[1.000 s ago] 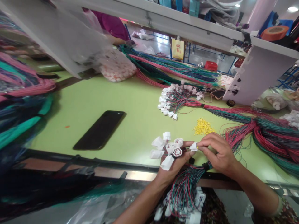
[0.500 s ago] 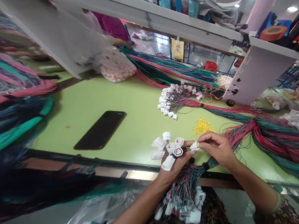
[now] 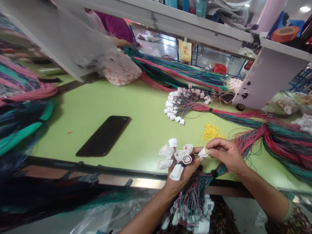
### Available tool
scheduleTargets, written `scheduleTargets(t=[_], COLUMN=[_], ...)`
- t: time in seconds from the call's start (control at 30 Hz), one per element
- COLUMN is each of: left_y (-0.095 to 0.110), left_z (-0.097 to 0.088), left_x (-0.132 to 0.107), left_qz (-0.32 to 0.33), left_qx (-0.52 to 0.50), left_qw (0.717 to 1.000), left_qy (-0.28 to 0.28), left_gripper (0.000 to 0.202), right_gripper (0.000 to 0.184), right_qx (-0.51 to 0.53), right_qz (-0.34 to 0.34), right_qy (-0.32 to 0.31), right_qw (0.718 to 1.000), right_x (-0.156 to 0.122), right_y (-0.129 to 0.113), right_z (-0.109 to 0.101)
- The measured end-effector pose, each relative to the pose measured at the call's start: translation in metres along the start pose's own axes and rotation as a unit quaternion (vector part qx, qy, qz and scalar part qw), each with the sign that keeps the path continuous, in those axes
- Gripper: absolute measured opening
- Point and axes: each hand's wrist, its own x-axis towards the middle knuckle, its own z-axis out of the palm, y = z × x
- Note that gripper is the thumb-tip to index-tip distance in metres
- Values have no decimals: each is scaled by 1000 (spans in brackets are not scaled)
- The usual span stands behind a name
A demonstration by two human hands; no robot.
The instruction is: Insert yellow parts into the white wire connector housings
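My left hand is closed around several wired white connectors, which fan out to its left. Between its thumb and forefinger one white connector points to the right. My right hand pinches a small yellow piece at the open end of that connector. Just beyond the hands lies a pile of small yellow pieces. A bundle of red, green and dark wires, bound with black tape, hangs over the table edge beneath my hands, with more white connectors at its ends.
A black phone lies on the green table. Farther back are white-ended harnesses, a bag of pale parts and a tape roll. A shelf spans above; a person in a purple sleeve is behind it.
Almost nothing differs. The connectors fanned out from my left hand have shifted very slightly; my right hand keeps its pinch at the same connector.
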Motion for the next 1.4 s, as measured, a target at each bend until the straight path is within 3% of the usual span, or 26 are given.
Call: scheduleTargets(t=[0.37, 0.5, 0.6, 0.63, 0.7, 0.77, 0.8, 0.83, 0.87, 0.9, 0.97, 1.03, 1.07, 1.2, 1.33, 1.4], left_y=[0, 7, 8, 8, 8, 8, 9, 10, 10, 12, 14, 15, 16, 17, 22, 24], left_z=[3, 0, -6, -7, -8, -6, -5, -3, -1, 0, 3, 6, 7, 10, 6, 2], left_x=[2, 5, 10, 12, 17, 21, 21, 21, 20, 19, 16, 13, 12, 9, 9, 12], left_qz=[-17, -5, -4, -13, -36, -47, -46, -44, -39, -32, -5, 35, 58, 126, 48, 4], left_qx=[-20, -53, -79, -88, -92, -76, -62, -44, -24, -6, 30, 55, 62, 81, 18, -24], left_qw=[1000, 998, 997, 996, 995, 996, 997, 998, 999, 999, 1000, 998, 996, 985, 994, 995], left_qy=[-3, -39, -9, 7, 18, 11, 6, 2, -1, -2, -5, -20, -33, -83, -92, -93], left_gripper=[24, 20, 19, 19, 22, 29, 32, 33, 33, 31, 25, 19, 17, 19, 38, 41], right_gripper=[22, 22, 12, 12, 9, 6, 10, 13, 14, 14, 15, 20, 22, 15, 16, 17], right_qx=[-23, -127, -196, -200, -182, -144, -128, -118, -117, -125, -149, -172, -179, -170, -182, -215], right_qz=[8, -82, -169, -181, -191, -196, -196, -193, -189, -182, -174, -176, -173, -143, -172, -206], right_qy=[-12, -23, -11, -50, -210, -400, -462, -486, -465, -398, -185, -14, 24, 35, 37, 5], right_qw=[1000, 988, 966, 962, 942, 884, 856, 844, 857, 890, 956, 969, 968, 974, 967, 955], right_x=[-3, -4, -6, -8, -15, -22, -25, -28, -29, -28, -25, -19, -16, -9, -5, -4], right_y=[2, -5, -14, -17, -19, -19, -18, -17, -16, -15, -12, -10, -8, -1, -3, -8], right_z=[2, -1, -4, -3, 2, 10, 13, 17, 19, 20, 21, 21, 21, 19, 12, 7])
